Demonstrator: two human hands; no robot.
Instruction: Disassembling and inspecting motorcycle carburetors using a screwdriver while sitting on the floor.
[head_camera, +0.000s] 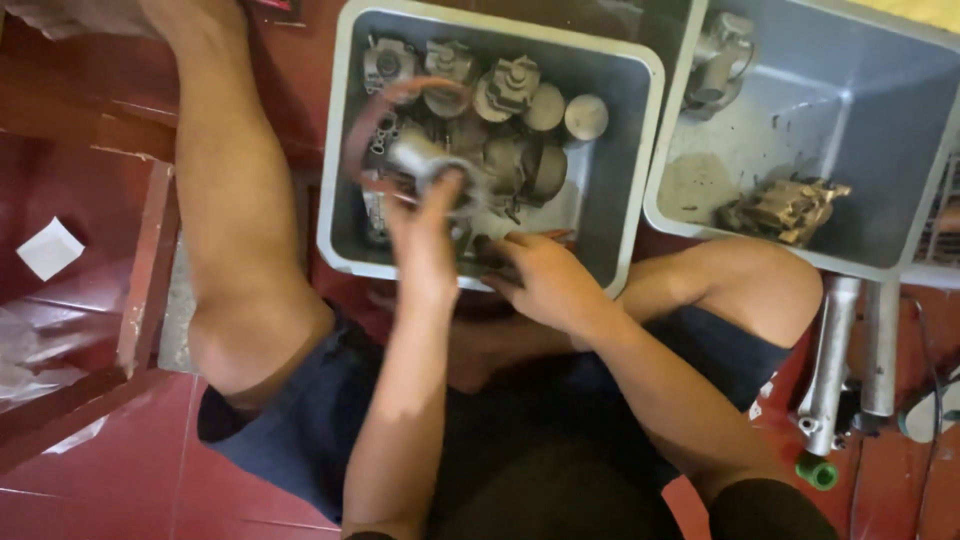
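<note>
Head view, looking down past my knees at the red tiled floor (120, 470). I'm seated low, legs apart, a grey plastic bin (640, 130) between them.

Left hand (425, 240): raised over the bin, fingers closed around a small metal cylindrical part (420, 158). The part is motion-blurred, so I can't make out its detail; a reddish ring-shaped smear (385, 105) sits around it, could be a hose or band, cannot tell. The held part is above the pile, near the bin's left half.

Right hand (545, 280): at the bin's near rim, fingers curled down over the edge into the bin. Whether it pinches anything I cannot tell, as the fingertips are hidden against dark parts below.

Bin contents: a heap of grey cast-metal parts (500, 120), looking like carburettor bodies, with round caps and bowls, packed together toward the far and middle area. Right portion of the bin floor is bare.

A second grey bin (850, 90) stands just beside the first on the right, rims almost touching. It holds one metal body (720, 55) at the far left corner and a tan, dirtier casting (785, 208) near the front, well apart from each other.

On the floor at right, beside my right knee: two metal tubes (835, 350) lying parallel, a green cap (818, 472) near the end of one.

Far left: a white paper scrap (50, 248) on the floor.
</note>
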